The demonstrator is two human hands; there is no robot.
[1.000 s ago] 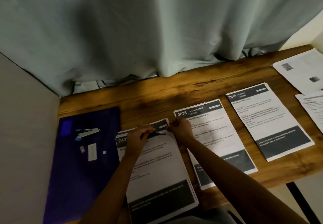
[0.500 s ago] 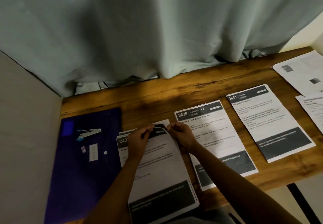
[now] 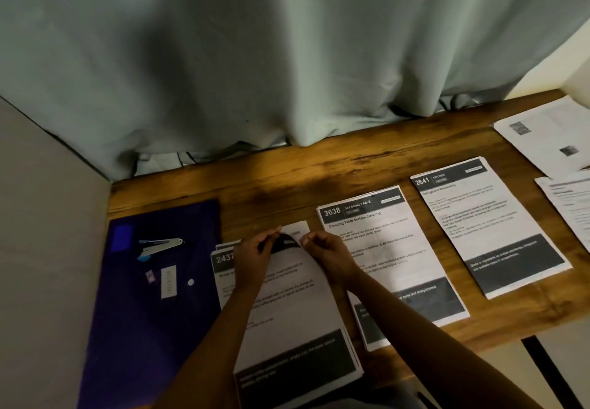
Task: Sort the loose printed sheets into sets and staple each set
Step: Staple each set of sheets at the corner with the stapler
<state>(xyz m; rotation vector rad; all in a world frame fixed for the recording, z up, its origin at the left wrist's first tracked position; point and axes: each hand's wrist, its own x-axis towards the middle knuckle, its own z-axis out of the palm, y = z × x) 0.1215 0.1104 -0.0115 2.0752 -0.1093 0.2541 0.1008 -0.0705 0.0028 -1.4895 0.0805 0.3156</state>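
table [image 3: 319, 178]: wood, grainy | sheets [image 3: 491, 226]: matt paper | curtain [image 3: 255, 57]: cloth

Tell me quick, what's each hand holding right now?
Left hand: fingers pinching the top 2437 sheet at its curled upper edge.
Right hand: fingers pinching that same sheet's upper right corner.
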